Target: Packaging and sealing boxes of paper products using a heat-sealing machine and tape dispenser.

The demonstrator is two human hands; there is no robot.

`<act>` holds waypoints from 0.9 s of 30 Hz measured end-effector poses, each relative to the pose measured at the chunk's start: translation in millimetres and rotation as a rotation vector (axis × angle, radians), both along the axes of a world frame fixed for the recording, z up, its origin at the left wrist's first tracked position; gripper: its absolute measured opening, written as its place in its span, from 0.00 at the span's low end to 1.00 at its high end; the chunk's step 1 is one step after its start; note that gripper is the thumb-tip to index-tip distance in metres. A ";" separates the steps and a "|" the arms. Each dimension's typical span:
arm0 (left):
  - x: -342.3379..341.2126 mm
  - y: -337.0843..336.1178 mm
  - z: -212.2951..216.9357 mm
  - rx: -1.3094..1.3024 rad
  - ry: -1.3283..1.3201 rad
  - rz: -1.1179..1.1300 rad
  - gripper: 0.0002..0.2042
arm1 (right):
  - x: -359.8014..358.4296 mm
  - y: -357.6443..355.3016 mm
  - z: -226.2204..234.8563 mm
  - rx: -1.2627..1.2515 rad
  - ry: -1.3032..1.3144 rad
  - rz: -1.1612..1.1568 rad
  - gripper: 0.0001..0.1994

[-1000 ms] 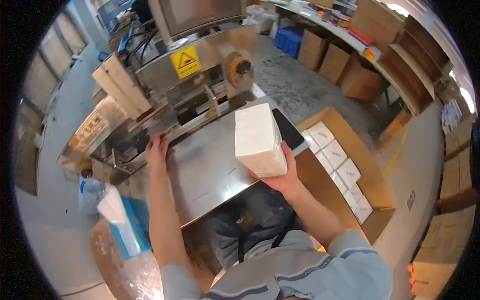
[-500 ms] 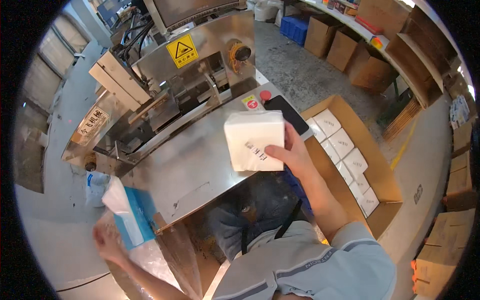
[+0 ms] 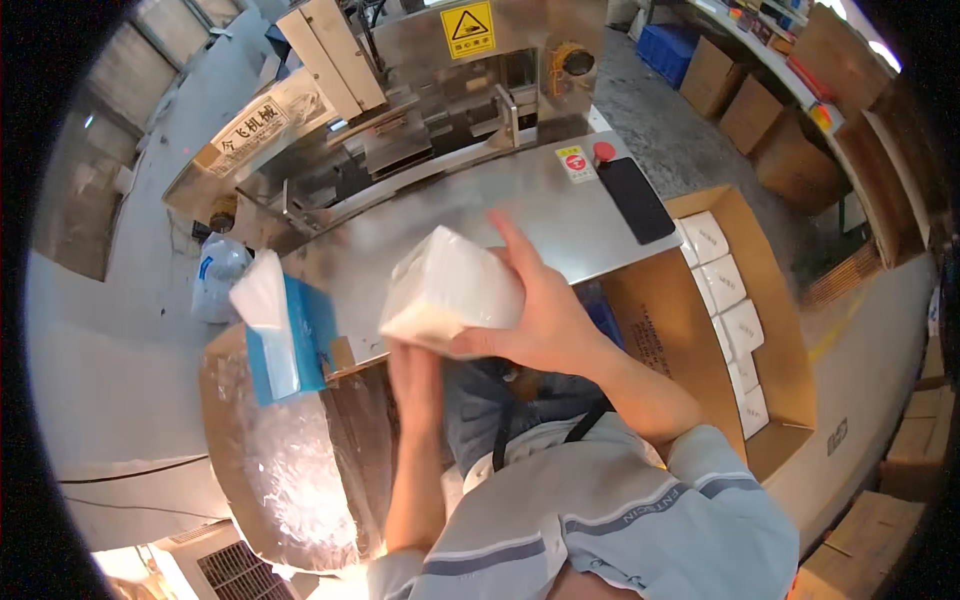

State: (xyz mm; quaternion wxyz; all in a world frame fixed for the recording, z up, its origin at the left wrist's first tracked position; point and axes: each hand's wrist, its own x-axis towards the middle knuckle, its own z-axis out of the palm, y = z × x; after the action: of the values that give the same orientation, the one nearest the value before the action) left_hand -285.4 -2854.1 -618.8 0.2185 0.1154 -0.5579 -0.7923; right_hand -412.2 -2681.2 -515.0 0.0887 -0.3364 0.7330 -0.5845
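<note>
Head view, left hand now at white pack, pack newly tilted

Left hand: low, blurred, fingers partly hidden.
Left forearm: bare, nearly upright.
Right hand: higher, curved in a hold, one digit stretched upward, another lying low.
Right forearm: bare, slanting up leftward from elbow.
Hands: close together.
</note>
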 end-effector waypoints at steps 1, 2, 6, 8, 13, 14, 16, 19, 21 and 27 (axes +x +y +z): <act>-16.9 16.3 1.1 0.180 0.043 0.042 0.32 | 4.1 0.6 0.5 -0.046 -0.099 0.095 0.58; -33.0 27.3 17.8 0.311 -0.008 0.047 0.33 | 3.9 6.0 -1.7 -0.010 0.000 0.056 0.52; -63.9 40.0 29.2 0.431 -0.014 -0.077 0.36 | -8.4 38.7 -0.9 -0.246 -0.361 0.057 0.28; -75.4 47.7 26.3 0.458 -0.040 -0.159 0.37 | -14.4 54.8 -3.0 -0.287 -0.332 0.041 0.24; -83.1 51.3 18.7 0.519 -0.048 -0.272 0.38 | -17.2 68.1 -6.6 -0.348 -0.461 0.045 0.23; -85.0 50.9 15.7 0.514 -0.050 -0.300 0.39 | -18.6 69.9 -8.9 -0.345 -0.462 0.046 0.23; -85.8 49.8 11.3 0.499 -0.055 -0.296 0.37 | -21.9 73.3 -12.5 -0.338 -0.469 0.035 0.25; -81.8 39.1 -10.8 0.209 -0.102 -0.235 0.31 | -20.9 77.6 -20.0 -0.223 -0.378 -0.001 0.33; -78.7 54.7 -0.9 -0.192 -0.239 -0.165 0.24 | -15.5 84.1 -24.0 -0.101 -0.263 -0.065 0.47; -80.4 88.7 10.1 -0.391 -0.083 -0.397 0.23 | -26.4 160.1 -52.3 -0.005 -0.226 -0.256 0.54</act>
State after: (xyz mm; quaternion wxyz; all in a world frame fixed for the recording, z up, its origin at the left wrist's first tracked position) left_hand -365.7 -2765.4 -608.7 0.0540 -0.0084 -0.7203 -0.6915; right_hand -438.6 -2521.1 -567.3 0.0947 -0.1727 0.7538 -0.6269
